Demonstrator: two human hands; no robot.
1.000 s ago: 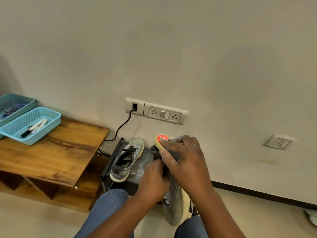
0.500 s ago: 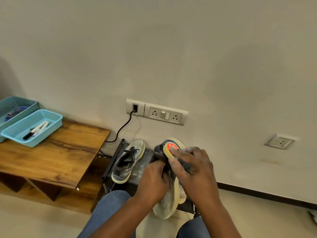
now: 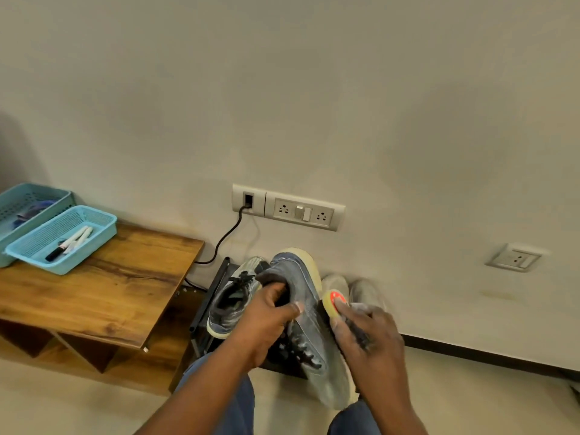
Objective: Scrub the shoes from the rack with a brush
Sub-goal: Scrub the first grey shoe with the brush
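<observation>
Left hand [image 3: 266,318] curls round the collar of a grey shoe [image 3: 309,321], thumb over the rim, fingers tucked inside the opening. We hold it up in front of the knees, heel end toward the wall, toe pointing down toward us, pale sole edge on the right.

Right hand [image 3: 364,334] is wrapped round the brush [image 3: 335,301]; only its yellow end with a red spot pokes out past the fingers. The bristles are hidden, so we cannot tell whether they touch the shoe's side, though the brush sits right beside it.

The second shoe [image 3: 233,301] lies on the dark rack [image 3: 204,312] behind the left hand, laces up. More pale shoes [image 3: 351,290] stand blurred against the wall.

Risks as we judge them:
- The shoe hangs from a one-handed collar grip. Hard strokes along the side could twist it or pull it loose, dropping it on the floor [image 3: 470,400].
- The brush is almost swallowed by the palm, so a slip would scrape knuckles on the sole edge.
- Loose laces could snag in the bristles.
- The black cable [image 3: 226,243] from the wall socket [image 3: 248,200] trails beside the rack, and a wide elbow swing may catch it.
- Flicked dust could reach the tabletop [image 3: 103,293] and its blue baskets [image 3: 62,238].
</observation>
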